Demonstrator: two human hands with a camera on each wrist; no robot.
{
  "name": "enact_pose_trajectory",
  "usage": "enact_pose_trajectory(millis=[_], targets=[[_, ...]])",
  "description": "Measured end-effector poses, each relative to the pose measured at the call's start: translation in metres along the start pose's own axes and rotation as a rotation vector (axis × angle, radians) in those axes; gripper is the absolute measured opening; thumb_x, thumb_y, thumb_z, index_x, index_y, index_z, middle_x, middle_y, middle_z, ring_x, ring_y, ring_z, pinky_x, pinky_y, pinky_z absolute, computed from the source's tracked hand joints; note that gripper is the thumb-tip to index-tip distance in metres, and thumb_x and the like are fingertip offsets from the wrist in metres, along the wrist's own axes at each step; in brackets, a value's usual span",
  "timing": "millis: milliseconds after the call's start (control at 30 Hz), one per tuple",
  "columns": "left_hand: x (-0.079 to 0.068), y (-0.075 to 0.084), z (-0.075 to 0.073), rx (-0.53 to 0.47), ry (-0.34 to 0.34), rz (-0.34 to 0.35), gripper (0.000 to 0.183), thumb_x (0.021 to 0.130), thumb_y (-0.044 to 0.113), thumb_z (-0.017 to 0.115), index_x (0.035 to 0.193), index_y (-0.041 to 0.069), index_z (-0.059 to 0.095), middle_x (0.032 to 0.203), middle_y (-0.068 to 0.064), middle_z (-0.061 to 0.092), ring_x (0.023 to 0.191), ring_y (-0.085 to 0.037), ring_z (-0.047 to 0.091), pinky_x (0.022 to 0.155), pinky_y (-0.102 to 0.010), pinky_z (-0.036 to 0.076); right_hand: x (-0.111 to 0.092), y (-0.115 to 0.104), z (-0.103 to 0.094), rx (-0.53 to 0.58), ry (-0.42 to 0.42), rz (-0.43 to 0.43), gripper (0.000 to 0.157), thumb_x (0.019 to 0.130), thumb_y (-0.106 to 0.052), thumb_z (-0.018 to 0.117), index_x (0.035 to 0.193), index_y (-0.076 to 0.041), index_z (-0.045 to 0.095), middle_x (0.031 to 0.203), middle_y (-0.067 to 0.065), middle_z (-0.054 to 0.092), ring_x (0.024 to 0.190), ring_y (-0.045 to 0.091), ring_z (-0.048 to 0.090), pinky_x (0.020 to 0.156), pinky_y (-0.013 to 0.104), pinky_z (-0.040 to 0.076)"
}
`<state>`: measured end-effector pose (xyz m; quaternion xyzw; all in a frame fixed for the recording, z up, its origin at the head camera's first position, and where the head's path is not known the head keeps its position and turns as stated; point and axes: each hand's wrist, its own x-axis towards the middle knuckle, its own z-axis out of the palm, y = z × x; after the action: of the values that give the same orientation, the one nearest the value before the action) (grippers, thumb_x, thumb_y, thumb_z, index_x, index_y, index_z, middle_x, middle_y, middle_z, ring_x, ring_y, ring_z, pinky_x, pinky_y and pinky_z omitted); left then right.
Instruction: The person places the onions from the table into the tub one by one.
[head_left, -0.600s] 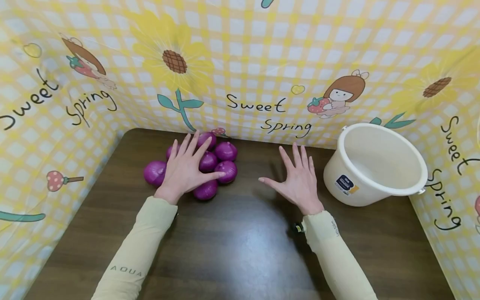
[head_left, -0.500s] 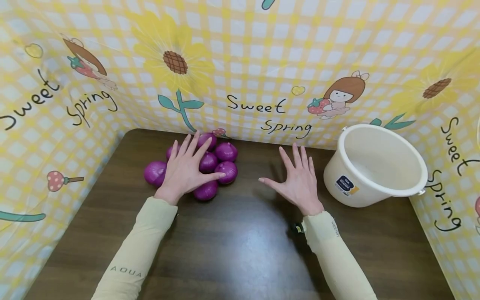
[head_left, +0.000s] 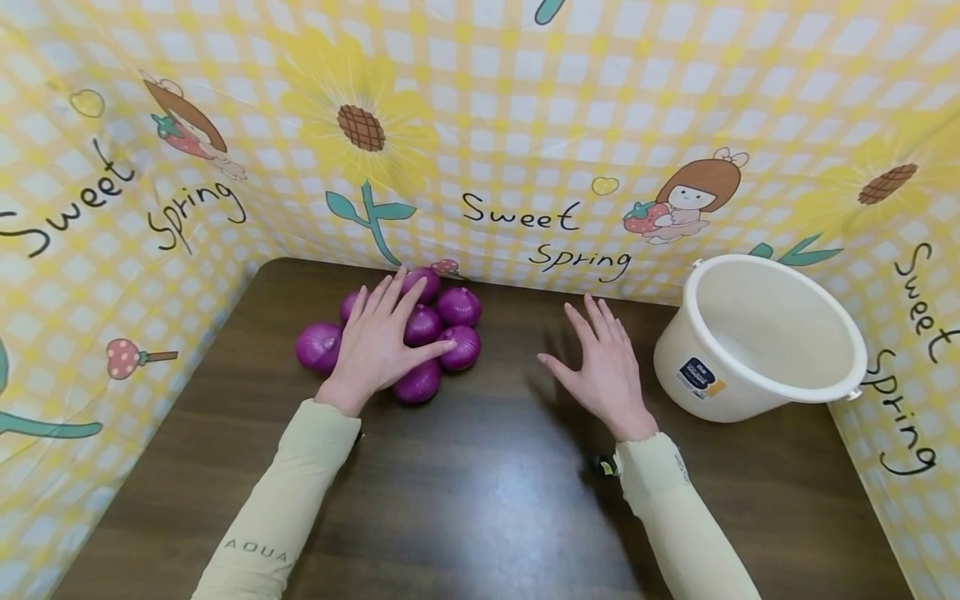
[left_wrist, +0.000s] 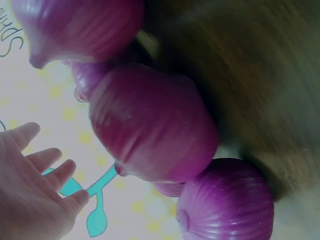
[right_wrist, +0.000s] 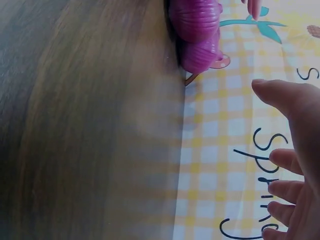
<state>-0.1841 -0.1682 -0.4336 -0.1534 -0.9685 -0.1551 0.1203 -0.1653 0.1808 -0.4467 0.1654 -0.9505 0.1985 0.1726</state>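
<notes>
Several purple onions (head_left: 459,348) lie bunched on the left part of the table. Over the bunch hovers my left hand (head_left: 371,350), palm down and fingers spread, hiding part of it. The left wrist view shows onions (left_wrist: 155,125) at close range, with a gap between them and the left hand (left_wrist: 35,185). My right hand (head_left: 606,371) is held above the table between the onions and a cream bucket (head_left: 720,367), thumb out and fingers extended. Nothing is in the right hand (right_wrist: 305,170) in its wrist view, where two onions (right_wrist: 197,30) show beyond it.
The dark wooden table (head_left: 465,500) carries the onions and the bucket. The bucket stands upright at the right, its wide mouth facing up. A yellow checked cloth (head_left: 502,133) with printed flowers and words rises behind the table and along both sides.
The head view has shifted slightly. My right hand has turned a little, its fingers drawn closer together. The left hand stays above the onions, its fingers slightly less spread.
</notes>
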Motion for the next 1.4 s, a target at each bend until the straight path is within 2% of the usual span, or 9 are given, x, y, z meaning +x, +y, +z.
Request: enact_pose_trajectory(millis=[300, 467, 700, 900, 1167, 1400], targets=[[0.001, 0.012, -0.005, -0.057, 0.072, 0.048, 0.102, 0.081, 0.082, 0.059, 0.159, 0.019, 0.038, 0.165, -0.011, 0.026, 0.15, -0.032, 0.024, 0.123, -0.048, 0.008, -0.001, -0.008, -0.02, 0.05, 0.078, -0.04, 0.078, 0.086, -0.055, 0.076, 0.146, -0.011, 0.055, 0.158, 0.015, 0.039, 0.149, 0.033, 0.027, 0.12, 0.053, 0.021], [0.0, 0.019, -0.005, -0.08, 0.088, 0.066, 0.101, 0.082, 0.081, 0.06, 0.158, 0.016, 0.04, 0.164, -0.012, 0.03, 0.149, -0.031, 0.026, 0.123, -0.045, 0.014, -0.007, -0.014, -0.032, 0.069, 0.107, -0.087, 0.078, 0.086, -0.053, 0.078, 0.146, -0.01, 0.054, 0.159, 0.015, 0.038, 0.149, 0.032, 0.027, 0.118, 0.056, 0.026], [-0.003, 0.028, -0.004, -0.109, 0.069, 0.079, 0.1, 0.083, 0.079, 0.062, 0.157, 0.016, 0.04, 0.162, -0.012, 0.033, 0.15, -0.028, 0.025, 0.122, -0.047, 0.018, -0.014, -0.02, -0.048, 0.079, 0.173, -0.166, 0.078, 0.083, -0.048, 0.08, 0.145, -0.007, 0.055, 0.158, 0.015, 0.039, 0.146, 0.035, 0.032, 0.115, 0.058, 0.03], [-0.007, 0.032, -0.002, -0.143, 0.031, 0.055, 0.097, 0.083, 0.08, 0.06, 0.155, 0.018, 0.044, 0.159, -0.011, 0.037, 0.146, -0.031, 0.032, 0.121, -0.05, 0.02, -0.02, -0.021, -0.063, 0.093, 0.252, -0.195, 0.073, 0.084, -0.046, 0.079, 0.142, -0.006, 0.058, 0.157, 0.013, 0.042, 0.144, 0.035, 0.036, 0.116, 0.055, 0.03], [-0.022, 0.031, 0.001, -0.181, 0.043, 0.038, 0.098, 0.08, 0.083, 0.06, 0.151, 0.017, 0.05, 0.155, -0.01, 0.043, 0.141, -0.031, 0.039, 0.117, -0.054, 0.028, -0.03, -0.018, -0.084, 0.124, 0.391, -0.183, 0.069, 0.089, -0.052, 0.072, 0.137, -0.004, 0.062, 0.151, 0.015, 0.049, 0.14, 0.037, 0.042, 0.117, 0.049, 0.03], [-0.032, 0.032, 0.005, -0.192, 0.07, 0.057, 0.093, 0.08, 0.078, 0.066, 0.146, 0.014, 0.056, 0.15, -0.01, 0.049, 0.139, -0.028, 0.042, 0.115, -0.053, 0.032, -0.038, -0.004, -0.104, 0.108, 0.476, -0.137, 0.067, 0.087, -0.049, 0.073, 0.133, -0.001, 0.064, 0.148, 0.017, 0.052, 0.136, 0.04, 0.046, 0.115, 0.051, 0.033]])
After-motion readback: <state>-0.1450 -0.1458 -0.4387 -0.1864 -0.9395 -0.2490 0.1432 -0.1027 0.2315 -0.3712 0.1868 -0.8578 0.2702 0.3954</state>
